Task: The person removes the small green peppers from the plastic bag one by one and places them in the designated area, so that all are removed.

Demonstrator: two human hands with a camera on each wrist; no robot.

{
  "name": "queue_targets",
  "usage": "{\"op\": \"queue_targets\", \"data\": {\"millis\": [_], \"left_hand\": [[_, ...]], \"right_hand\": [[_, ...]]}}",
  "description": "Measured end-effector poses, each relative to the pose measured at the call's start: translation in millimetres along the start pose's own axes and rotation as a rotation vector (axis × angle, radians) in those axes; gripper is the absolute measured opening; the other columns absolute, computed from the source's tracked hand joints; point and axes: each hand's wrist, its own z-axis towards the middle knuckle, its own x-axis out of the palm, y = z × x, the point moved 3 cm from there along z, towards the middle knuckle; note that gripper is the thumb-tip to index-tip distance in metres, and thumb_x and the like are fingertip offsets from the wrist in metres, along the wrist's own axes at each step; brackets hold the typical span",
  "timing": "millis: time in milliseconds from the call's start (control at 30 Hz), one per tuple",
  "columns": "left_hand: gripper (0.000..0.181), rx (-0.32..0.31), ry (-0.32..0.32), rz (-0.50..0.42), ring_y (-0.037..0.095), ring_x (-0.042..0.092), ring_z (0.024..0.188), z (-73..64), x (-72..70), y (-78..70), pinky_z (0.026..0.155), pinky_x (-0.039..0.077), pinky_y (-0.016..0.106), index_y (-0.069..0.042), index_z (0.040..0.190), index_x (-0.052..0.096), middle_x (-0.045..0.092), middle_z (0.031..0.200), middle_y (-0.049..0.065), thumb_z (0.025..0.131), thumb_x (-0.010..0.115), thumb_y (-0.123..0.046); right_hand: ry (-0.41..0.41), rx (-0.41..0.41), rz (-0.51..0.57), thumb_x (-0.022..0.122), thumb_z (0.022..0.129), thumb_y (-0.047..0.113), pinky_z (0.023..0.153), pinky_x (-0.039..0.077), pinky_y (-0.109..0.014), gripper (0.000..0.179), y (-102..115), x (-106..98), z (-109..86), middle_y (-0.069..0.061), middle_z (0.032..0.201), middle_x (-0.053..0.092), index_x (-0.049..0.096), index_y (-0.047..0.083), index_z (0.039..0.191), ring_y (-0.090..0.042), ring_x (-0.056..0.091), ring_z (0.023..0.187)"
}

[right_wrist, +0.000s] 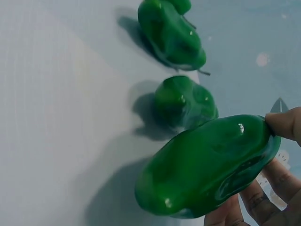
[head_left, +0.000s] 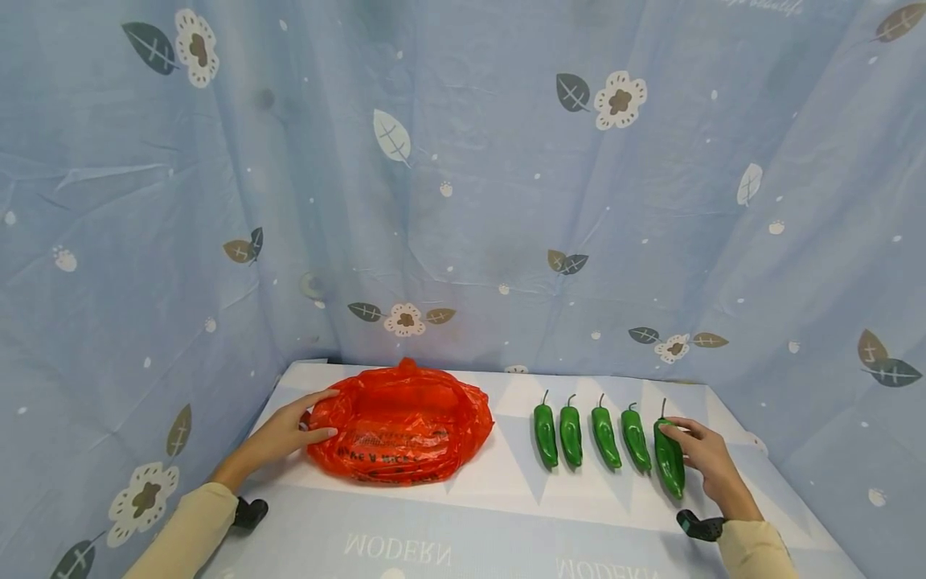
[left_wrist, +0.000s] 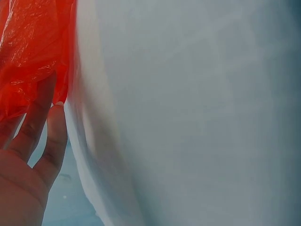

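Observation:
My left hand [head_left: 289,428] rests against the left side of a red plastic bag [head_left: 394,470], thumb and fingers spread, its other fingertips behind the bag's edge. In the left wrist view, fairly straight fingers [left_wrist: 57,136] meet the thin red plastic. The bag lies with its wide mouth open and dark print on its front. At the right end of a row, my right hand [head_left: 705,458] pinches a long green chili pepper [head_left: 669,458] near its stem. The right wrist view shows this pepper [right_wrist: 207,165] tilted between thumb and fingers, its shadow on the table below.
Several more green peppers [head_left: 605,438] lie side by side left of the right hand, stems pointing away. The white table [head_left: 506,498] carries pale printed lettering near its front. A blue floral curtain [head_left: 499,201] hangs behind and along both sides.

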Motion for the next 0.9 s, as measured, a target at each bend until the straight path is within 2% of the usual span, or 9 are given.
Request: {"op": "queue_targets", "data": {"millis": [333,533,633,900], "left_hand": [[0.075,-0.021,-0.001,0.006,0.024,0.055,0.092,0.5,0.6,-0.5,0.068,0.05,0.029,-0.011,0.153,0.047,0.059,0.131,0.016,0.09,0.081,-0.034],[0.074,-0.014,-0.001,0.009,0.023,0.055,0.089,-0.7,1.3,-1.2,0.067,0.05,0.029,-0.009,0.153,0.047,0.059,0.127,0.016,0.091,0.08,-0.033],[0.074,-0.02,-0.004,0.007,0.023,0.054,0.089,-1.2,1.0,-0.7,0.067,0.05,0.028,-0.01,0.153,0.047,0.059,0.129,0.015,0.091,0.081,-0.033],[0.074,-0.014,-0.004,0.009,0.024,0.055,0.092,0.1,0.7,0.3,0.068,0.051,0.028,-0.01,0.153,0.047,0.057,0.134,0.019,0.091,0.08,-0.032]], "right_hand": [[-0.02,0.032,0.021,0.06,0.101,0.048,0.096,0.047,-0.054,0.07,-6,-1,13.4,-0.029,0.139,0.049,0.047,-0.002,0.147,-0.032,0.056,0.113],[-0.012,0.039,0.018,0.059,0.101,0.048,0.097,0.047,-0.054,0.071,-8,0,21.7,-0.03,0.143,0.047,0.045,-0.002,0.149,-0.032,0.056,0.113],[-0.007,0.038,0.011,0.058,0.101,0.049,0.094,0.049,-0.05,0.072,-7,0,25.9,-0.031,0.144,0.044,0.043,-0.003,0.15,-0.031,0.056,0.112],[0.005,0.082,0.03,0.058,0.101,0.046,0.076,0.049,-0.028,0.074,-12,1,36.5,-0.03,0.147,0.041,0.041,-0.004,0.151,-0.027,0.055,0.112]]}}
